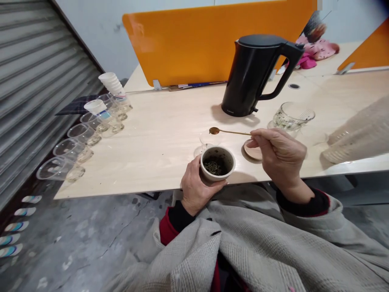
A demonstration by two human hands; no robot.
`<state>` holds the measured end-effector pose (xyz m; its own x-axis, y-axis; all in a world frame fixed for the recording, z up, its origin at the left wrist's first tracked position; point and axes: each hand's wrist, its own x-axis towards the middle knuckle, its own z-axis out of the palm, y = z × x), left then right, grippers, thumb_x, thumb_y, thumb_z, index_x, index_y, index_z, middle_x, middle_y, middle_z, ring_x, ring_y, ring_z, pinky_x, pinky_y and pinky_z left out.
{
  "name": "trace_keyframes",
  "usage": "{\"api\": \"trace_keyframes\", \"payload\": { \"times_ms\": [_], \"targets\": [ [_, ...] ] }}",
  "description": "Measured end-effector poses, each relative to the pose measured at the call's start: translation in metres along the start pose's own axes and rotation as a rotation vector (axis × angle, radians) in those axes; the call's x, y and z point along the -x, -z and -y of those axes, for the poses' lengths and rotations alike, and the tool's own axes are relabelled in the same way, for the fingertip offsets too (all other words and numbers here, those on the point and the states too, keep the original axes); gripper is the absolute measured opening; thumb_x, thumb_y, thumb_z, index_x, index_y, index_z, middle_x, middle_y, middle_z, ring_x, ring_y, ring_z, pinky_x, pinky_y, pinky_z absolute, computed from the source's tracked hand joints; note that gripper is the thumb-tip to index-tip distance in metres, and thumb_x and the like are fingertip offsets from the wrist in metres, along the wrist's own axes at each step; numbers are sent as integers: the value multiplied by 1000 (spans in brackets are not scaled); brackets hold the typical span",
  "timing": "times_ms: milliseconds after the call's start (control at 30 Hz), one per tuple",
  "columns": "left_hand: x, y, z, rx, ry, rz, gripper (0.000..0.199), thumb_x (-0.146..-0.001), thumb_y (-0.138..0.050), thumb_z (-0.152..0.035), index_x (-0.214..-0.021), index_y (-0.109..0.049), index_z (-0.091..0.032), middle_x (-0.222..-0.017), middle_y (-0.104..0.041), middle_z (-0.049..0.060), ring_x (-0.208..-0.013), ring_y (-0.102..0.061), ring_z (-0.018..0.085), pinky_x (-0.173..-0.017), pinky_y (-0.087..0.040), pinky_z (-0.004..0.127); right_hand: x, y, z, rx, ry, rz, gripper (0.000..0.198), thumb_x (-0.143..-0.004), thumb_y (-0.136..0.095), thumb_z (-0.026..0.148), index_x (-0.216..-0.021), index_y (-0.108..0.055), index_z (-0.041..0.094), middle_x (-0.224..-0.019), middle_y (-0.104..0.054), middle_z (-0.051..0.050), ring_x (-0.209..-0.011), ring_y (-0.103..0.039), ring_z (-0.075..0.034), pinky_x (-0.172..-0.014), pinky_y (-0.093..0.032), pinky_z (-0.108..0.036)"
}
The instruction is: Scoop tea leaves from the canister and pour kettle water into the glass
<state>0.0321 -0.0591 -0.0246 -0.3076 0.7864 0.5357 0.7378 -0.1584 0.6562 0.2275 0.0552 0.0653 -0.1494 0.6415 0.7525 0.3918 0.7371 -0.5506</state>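
My left hand [197, 187] is wrapped around the small cream jar [217, 163] just below centre frame, grip closed on its side, holding it at the near edge of the counter [158, 142]. Dark dried leaves sit in the bottom of it. My right hand [281, 156] pinches the long thin spoon [229, 131] by its tail, grip closed on the handle, bowl out to the left and hovering just above and behind the jar's rim.

The risk, as I read it: the jar sits right at the counter's lip, partly over my lap, so if my left grip slackens it could tip off and spill onto my grey coat [252, 247]. The spoon is held far back on a slim handle, so any wobble could roll the bowl and scatter whatever is in it; I can't tell how full it is.

Close in, there's a round wooden lid [253, 151] lying flat under my right fingers, and a low clear glass [208, 140] directly behind the jar, beneath the spoon's bowl. The black kettle [258, 75] stands upper centre, near enough that a wide swing of the spoon could knock it. A glass cup [291, 116] with something greenish sits right of the kettle. A row of clear plastic cups [79, 140] runs up the left edge, well apart. At right, someone's pale sleeve [360, 132] rests on the counter, crowding that side.
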Motion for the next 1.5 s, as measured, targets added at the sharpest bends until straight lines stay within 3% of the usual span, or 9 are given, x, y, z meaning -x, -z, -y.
{"api": "trace_keyframes", "payload": {
  "times_ms": [300, 433, 633, 767, 900, 1000, 1100, 1200, 1500],
  "targets": [
    [1, -1, 6, 14, -26, -23, 97, -73, -97, -61, -150, -52, -24, -134, -76, 14, -121, -77, 35, -102, -65, 51, -26, 31, -31, -109, -208, -389, 12, -96, -74, 20, -102, -84, 19, -76, -75, 0, -65, -76, -15, -66, -61, -30],
    [1, -3, 8, 16, -19, -38, 95, -73, -97, -58, -150, -53, -24, -133, -76, 15, -120, -77, 36, -101, -65, 53, -49, 69, -75, 180, -157, -502, 19, -95, -66, 15, -100, -85, 16, -81, -76, -5, -63, -75, -16, -59, -53, -29],
    [0, -4, 9, 25, -26, -46, 92, -75, -96, -57, -150, -55, -24, -133, -76, 15, -120, -77, 36, -101, -65, 53, -70, 87, -135, 657, -131, -284, 18, -86, -66, 4, -82, -78, 17, -60, -65, -2, -66, -56, -17, -73, -41, -33],
    [0, -5, 8, 34, -24, -53, 91, -76, -95, -59, -150, -55, -23, -132, -76, 15, -120, -77, 37, -101, -65, 53, -86, 72, -154, 694, -290, -227, 45, -89, -71, 10, -53, -48, 24, -44, -35, 7, -54, -16, -11, -63, -22, -34],
    [0, -5, 7, 47, -34, -49, 93, -76, -95, -62, -150, -55, -22, -133, -76, 16, -121, -76, 37, -102, -65, 54, -92, 64, -161, 697, -355, -176, 62, -102, -64, 22, -46, -38, 25, -40, -19, 9, -54, -3, -9, -62, -17, -37],
    [-1, -4, 6, 54, -41, -41, 94, -76, -95, -61, -151, -54, -21, -135, -75, 17, -123, -76, 38, -103, -64, 54, -85, 70, -151, 801, -293, -171, 42, -96, -77, 31, -58, -65, 16, -45, -46, 4, -54, -12, -7, -64, -18, -37],
    [-1, -4, 6, 51, -29, -42, 97, -74, -97, -61, -151, -54, -22, -135, -75, 16, -123, -76, 38, -103, -64, 54, -64, 77, -119, 948, -190, -147, 30, -85, -90, 32, -107, -86, 13, -91, -81, -15, -64, -50, -13, -67, -27, -34],
    [-1, -3, 5, 50, -16, -36, 99, -71, -100, -60, -150, -54, -24, -134, -76, 15, -122, -76, 37, -103, -64, 53, -29, 69, -81, 903, 6, -65, 45, -96, -80, 33, -137, -78, 17, -136, -76, -22, -108, -69, -32, -80, -46, -39],
    [0, -2, 3, 31, -26, -19, 100, -69, -100, -62, -149, -52, -25, -134, -76, 14, -121, -77, 35, -103, -65, 52, 32, 10, -91, 695, -50, 516, 61, -105, -58, 54, -151, -65, 14, -153, -63, -26, -131, -61, -46, -105, -54, -62]
  ]
}}
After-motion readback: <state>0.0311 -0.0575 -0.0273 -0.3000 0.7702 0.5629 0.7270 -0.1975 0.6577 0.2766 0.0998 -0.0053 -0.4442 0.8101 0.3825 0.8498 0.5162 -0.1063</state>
